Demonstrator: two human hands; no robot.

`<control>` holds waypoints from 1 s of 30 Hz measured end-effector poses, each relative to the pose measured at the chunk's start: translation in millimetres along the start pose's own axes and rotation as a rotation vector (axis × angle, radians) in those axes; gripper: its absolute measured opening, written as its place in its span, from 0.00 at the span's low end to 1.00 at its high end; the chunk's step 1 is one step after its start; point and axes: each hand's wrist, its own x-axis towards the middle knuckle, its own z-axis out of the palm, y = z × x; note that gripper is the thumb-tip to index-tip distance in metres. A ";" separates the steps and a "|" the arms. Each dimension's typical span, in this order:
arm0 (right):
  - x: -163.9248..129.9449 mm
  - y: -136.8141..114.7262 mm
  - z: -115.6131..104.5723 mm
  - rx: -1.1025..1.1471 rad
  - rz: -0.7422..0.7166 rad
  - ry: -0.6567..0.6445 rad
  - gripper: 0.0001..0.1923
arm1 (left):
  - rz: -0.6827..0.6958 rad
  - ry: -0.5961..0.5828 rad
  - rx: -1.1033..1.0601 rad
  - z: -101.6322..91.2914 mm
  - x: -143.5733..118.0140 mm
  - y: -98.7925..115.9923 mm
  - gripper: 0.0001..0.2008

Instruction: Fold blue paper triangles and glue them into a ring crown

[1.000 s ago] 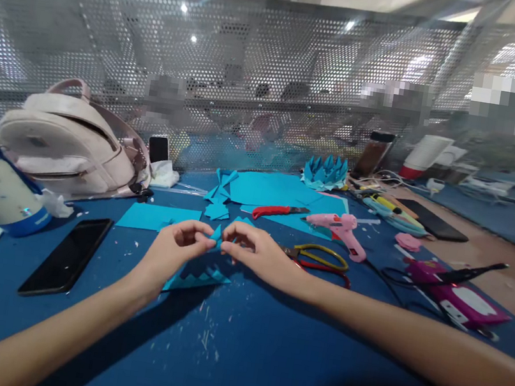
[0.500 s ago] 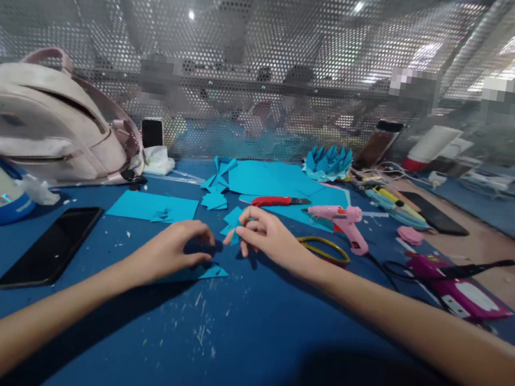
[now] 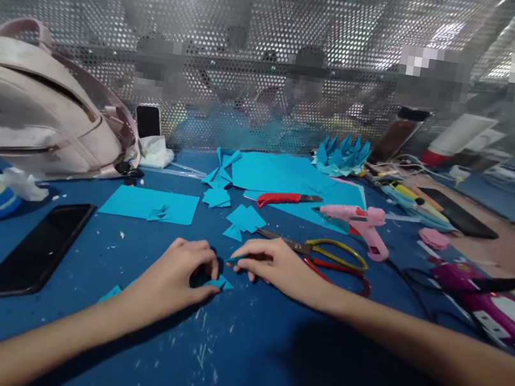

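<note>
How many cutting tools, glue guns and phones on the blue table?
Scissors: 1
Red-handled utility knife: 1
Pink glue gun: 1
Phones, near black one, upright one, far right one: 3
Total: 6

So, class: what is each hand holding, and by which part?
Left hand presses a folded blue paper piece down; right hand pinches its upper tip.
</note>
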 end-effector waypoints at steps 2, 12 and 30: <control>-1.1 3.4 1.8 0.008 -0.024 0.005 0.10 | 0.010 0.043 0.021 4.0 -3.8 -0.4 0.04; -4.9 12.4 8.8 0.066 -0.012 0.076 0.07 | 0.225 0.224 0.216 12.6 -13.6 -8.4 0.07; -3.5 9.7 9.7 0.002 -0.042 0.038 0.07 | 0.211 0.259 0.057 11.2 -9.5 -6.8 0.09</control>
